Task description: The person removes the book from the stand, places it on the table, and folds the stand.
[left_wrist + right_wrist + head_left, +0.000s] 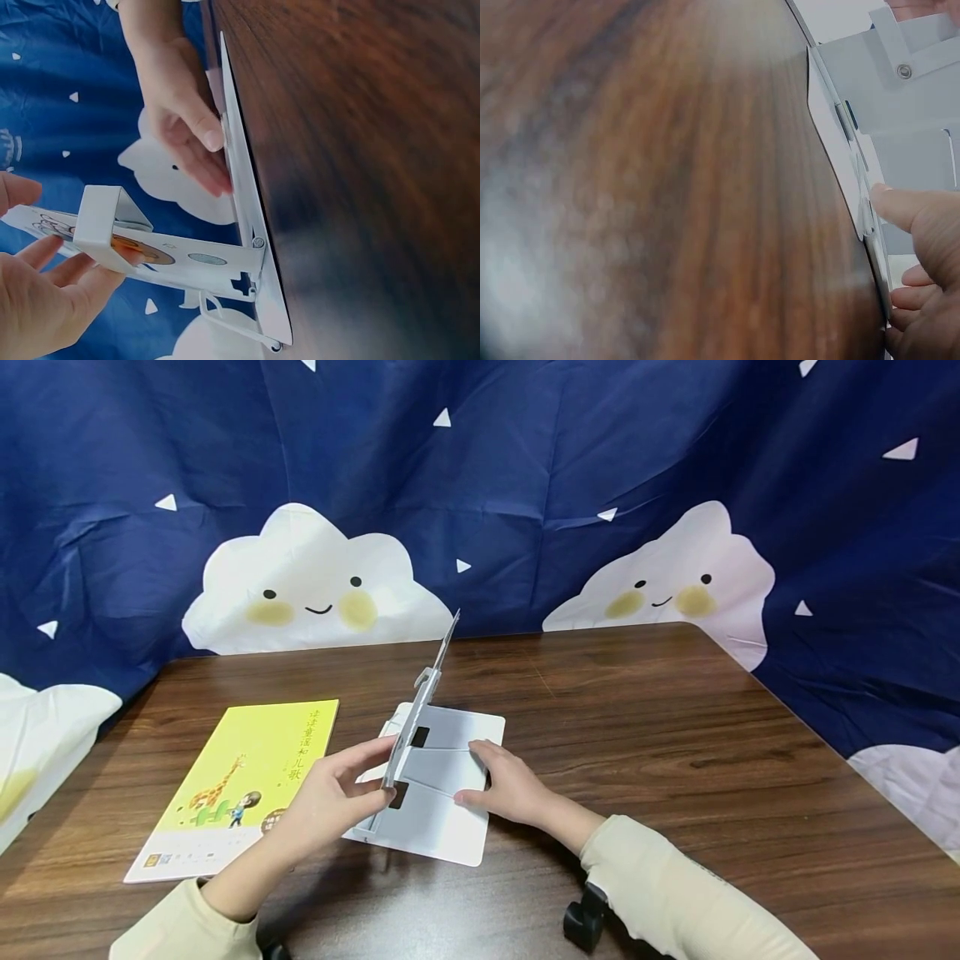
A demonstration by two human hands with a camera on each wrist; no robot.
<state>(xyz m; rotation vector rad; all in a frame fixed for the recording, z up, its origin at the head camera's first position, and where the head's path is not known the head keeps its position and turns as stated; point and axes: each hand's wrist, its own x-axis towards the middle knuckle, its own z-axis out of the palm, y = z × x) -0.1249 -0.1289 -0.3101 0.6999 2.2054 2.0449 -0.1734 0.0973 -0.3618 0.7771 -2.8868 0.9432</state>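
A white metal book stand stands on the table, with its flat base plate (453, 843) down and its upright panel (411, 722) raised, seen nearly edge-on. My left hand (330, 789) grips that panel near its lower left, thumb on one side and fingers on the other. In the left wrist view a white clip (97, 225) and a printed cartoon show on the panel (217, 259), which hinges from the base. My right hand (517, 789) is at the base's right side, thumb and fingertips holding the edges of a flat support piece (438, 770) there. Some right fingers are partly hidden.
A yellow children's book (217, 777) with a giraffe on its cover lies left of the stand, partly behind my left forearm. The wooden table (675, 752) extends to the right. A blue curtain (480, 460) with clouds hangs behind it.
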